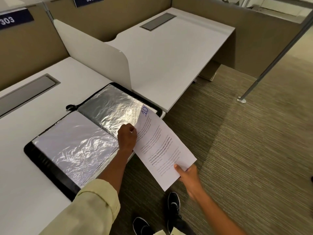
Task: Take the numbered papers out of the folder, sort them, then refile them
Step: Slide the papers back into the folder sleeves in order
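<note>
The folder [74,146] lies open and flat on the white desk [25,192], at the desk's right end, with its right page reaching the front right corner. Both visible pages are clear plastic sleeves showing glare; a black border and zip run round the outside.

The left hand [127,137] is at the right edge of the folder, over the front edge of the desk. Its fingers [133,130] are curled and pinch the left edge of the paper [160,150]. A pale sleeve [91,206] covers the left forearm.

The right hand [188,175] holds the lower corner of the same paper, thumb on top and fingers beneath. The sheet is marked "10" in blue ink at its upper corner and carries printed text. Its upper corner overlaps the right page of the folder; the remainder extends beyond the desk edge, above the carpet [254,150].

A white divider panel [94,53] stands along the right edge of the desk.
</note>
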Tool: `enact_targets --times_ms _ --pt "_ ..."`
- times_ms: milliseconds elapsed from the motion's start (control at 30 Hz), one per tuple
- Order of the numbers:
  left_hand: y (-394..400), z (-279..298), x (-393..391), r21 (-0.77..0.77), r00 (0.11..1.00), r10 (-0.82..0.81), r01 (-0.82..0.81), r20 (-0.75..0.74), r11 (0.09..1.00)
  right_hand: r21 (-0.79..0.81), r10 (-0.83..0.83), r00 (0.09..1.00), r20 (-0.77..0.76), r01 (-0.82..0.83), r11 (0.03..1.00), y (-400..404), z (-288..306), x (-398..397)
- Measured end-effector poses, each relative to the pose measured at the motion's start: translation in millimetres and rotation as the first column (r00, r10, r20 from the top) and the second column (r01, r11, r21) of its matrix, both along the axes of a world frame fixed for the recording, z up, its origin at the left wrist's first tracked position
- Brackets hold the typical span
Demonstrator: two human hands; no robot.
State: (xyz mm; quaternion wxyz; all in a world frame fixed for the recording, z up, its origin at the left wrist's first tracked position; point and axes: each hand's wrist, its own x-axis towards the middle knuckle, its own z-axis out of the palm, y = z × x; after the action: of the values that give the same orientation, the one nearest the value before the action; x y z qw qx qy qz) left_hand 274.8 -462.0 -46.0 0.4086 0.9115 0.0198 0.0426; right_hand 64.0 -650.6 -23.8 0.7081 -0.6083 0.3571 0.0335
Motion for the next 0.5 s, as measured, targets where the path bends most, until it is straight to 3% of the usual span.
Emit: enact_targets --times_ms 167,367,500 --pt "2 0 3 0.011 0.998 -0.029 0.030 -0.053 0.999 -0.038 0.295 0.955 0.022 -0.294 0.955 -13 15 7" --pt "-1 7 9 0.089 0.987 -0.031 0.045 -0.158 0.995 0.356 0.141 0.984 0.113 -0.172 0.918 -54 47 32" --pt "-5 8 14 0.196 0.982 -0.032 0.069 -0.186 0.978 0.420 0.200 0.976 0.091 -0.219 0.881 -88 56 64"
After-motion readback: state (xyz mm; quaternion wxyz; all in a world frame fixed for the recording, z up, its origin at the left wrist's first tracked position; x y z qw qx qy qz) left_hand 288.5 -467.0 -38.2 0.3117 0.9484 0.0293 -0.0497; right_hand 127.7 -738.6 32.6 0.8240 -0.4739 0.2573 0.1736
